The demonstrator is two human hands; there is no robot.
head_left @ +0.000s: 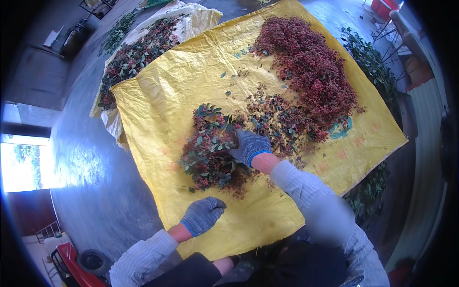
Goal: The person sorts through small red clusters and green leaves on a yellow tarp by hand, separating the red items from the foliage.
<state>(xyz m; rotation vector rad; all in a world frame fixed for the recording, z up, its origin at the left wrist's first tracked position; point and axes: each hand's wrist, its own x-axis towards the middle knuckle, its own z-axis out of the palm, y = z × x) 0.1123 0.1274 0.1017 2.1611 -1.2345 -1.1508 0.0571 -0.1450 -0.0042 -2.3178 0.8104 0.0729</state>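
On a yellow woven sheet (158, 103) lies a loose heap of leafy red-berry sprigs (210, 148). My right hand (253, 147), in a grey knit glove with a blue cuff, reaches into the right side of this heap. Its fingers close around sprigs there, partly hidden by leaves. Just below the heap, my left hand (203, 216) in a matching glove hovers over the sheet. Its fingers are curled together, and whatever they may hold is hidden. A large mound of dark red berries (311, 71) covers the upper right of the sheet, with scattered berries and leaves (277, 117) spread between.
A pale sack sheet (203, 18) with more leafy berry sprigs (136, 55) lies at the upper left. Cut green branches (370, 60) rest along the right side. A red bucket (384, 7) stands far right. A red machine (76, 268) with a black tyre (93, 261) is at lower left.
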